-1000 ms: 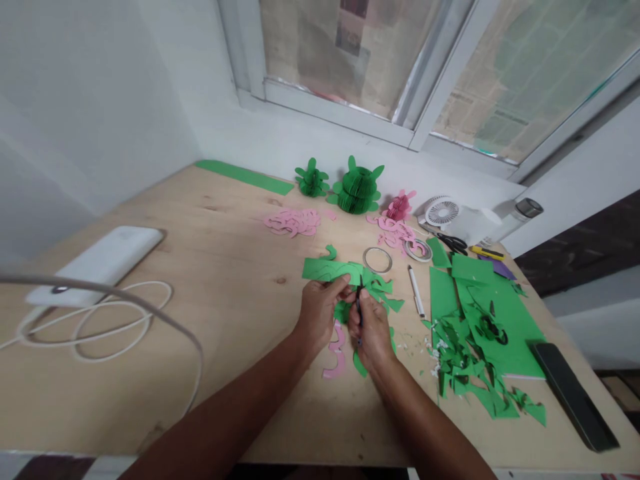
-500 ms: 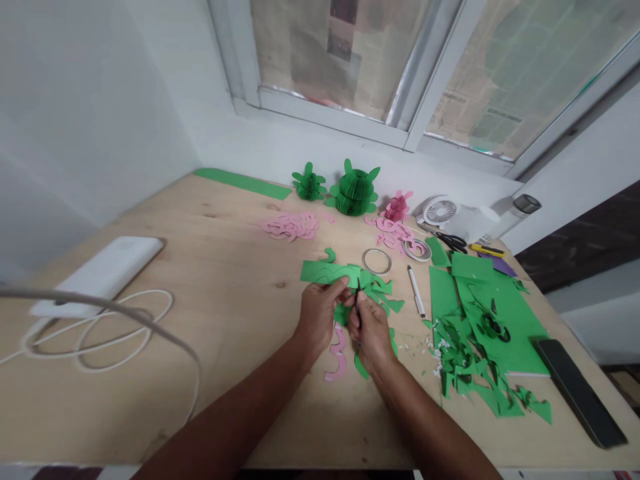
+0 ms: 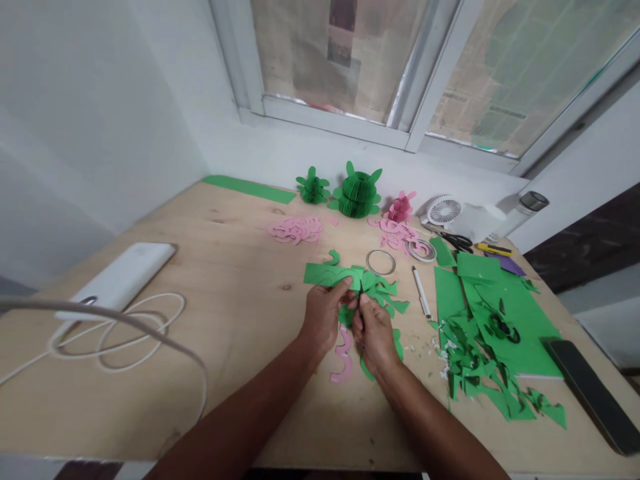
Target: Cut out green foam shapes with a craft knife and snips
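My left hand (image 3: 323, 313) pinches a strip of green paper (image 3: 320, 275) that has curved lines marked on it. At the strip's right part, my right hand (image 3: 376, 331) is closed around small dark scissors (image 3: 361, 293), whose blades meet the paper. Most of the scissors' handle is hidden by my fingers. Cut green pieces (image 3: 387, 288) lie just beyond my right hand. Below the hands, a wavy pink paper strip (image 3: 343, 363) rests on the table, and a curled green cutout (image 3: 333, 257) sits beyond the strip.
Green paper scraps (image 3: 475, 360) lie over green sheets (image 3: 530, 333) at right, near a black phone (image 3: 595, 393). A white pen (image 3: 421, 292), a tape ring (image 3: 381, 263) and pink cutouts (image 3: 297, 229) lie farther back. Paper figures (image 3: 357, 193) stand by the wall; a white power bank (image 3: 120, 277) with cable is left.
The whole view has shifted slightly, so the table's things appear a little farther right and lower. Both hands keep their hold on the paper and scissors, with little visible movement.
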The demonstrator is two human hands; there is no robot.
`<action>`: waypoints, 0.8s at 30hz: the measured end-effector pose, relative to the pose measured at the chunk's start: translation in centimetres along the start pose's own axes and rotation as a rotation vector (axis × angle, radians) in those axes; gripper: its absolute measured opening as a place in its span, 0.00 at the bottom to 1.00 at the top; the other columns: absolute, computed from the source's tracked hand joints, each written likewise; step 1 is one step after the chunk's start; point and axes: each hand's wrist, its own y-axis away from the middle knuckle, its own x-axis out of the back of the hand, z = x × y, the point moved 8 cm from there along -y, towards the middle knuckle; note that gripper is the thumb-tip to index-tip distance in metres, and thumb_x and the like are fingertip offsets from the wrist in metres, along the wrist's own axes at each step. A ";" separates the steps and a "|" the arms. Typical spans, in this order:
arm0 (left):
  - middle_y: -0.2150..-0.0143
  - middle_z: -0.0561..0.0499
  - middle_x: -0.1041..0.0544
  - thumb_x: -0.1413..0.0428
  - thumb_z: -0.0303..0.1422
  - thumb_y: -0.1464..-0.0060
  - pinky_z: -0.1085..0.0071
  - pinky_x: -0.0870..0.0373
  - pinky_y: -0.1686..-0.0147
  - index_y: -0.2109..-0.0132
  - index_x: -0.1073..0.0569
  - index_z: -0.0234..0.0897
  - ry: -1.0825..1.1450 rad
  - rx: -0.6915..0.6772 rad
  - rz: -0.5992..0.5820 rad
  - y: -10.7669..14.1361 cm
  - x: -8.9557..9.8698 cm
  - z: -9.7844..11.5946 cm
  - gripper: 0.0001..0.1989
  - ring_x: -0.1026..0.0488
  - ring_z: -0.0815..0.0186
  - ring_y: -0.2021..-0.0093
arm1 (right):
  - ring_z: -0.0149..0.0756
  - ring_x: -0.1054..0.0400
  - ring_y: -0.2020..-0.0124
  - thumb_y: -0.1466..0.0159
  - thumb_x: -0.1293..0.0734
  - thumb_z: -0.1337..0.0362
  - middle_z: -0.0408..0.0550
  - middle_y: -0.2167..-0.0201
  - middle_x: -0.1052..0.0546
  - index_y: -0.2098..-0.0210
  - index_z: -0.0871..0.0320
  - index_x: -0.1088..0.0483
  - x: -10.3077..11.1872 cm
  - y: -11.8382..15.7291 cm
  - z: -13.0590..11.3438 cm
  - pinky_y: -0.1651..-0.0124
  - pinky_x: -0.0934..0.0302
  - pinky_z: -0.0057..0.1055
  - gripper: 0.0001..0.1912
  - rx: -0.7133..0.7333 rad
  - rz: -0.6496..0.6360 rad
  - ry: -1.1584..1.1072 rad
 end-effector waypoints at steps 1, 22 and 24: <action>0.81 0.55 0.29 0.34 0.32 0.65 0.74 0.39 0.78 0.76 0.30 0.34 -0.006 0.000 0.006 0.0 0.1 0.0 0.12 0.34 0.72 0.80 | 0.20 0.58 0.90 0.49 0.29 0.40 0.31 0.91 0.43 0.74 0.60 0.31 0.0 0.0 0.0 0.86 0.65 0.22 0.26 0.000 -0.003 -0.001; 0.84 0.57 0.34 0.37 0.31 0.63 0.73 0.40 0.78 0.79 0.33 0.34 -0.073 0.016 -0.059 0.1 -0.3 0.3 0.11 0.38 0.73 0.82 | 0.20 0.58 0.89 0.48 0.29 0.41 0.31 0.90 0.43 0.74 0.59 0.31 -0.2 0.1 -0.2 0.86 0.64 0.21 0.25 -0.001 -0.021 -0.025; 0.83 0.57 0.33 0.37 0.31 0.63 0.73 0.40 0.78 0.79 0.32 0.34 -0.068 0.019 -0.063 0.1 -0.4 0.3 0.11 0.38 0.73 0.82 | 0.20 0.59 0.89 0.49 0.29 0.41 0.31 0.90 0.44 0.75 0.59 0.32 -0.2 0.2 -0.2 0.86 0.64 0.22 0.26 -0.003 -0.014 -0.020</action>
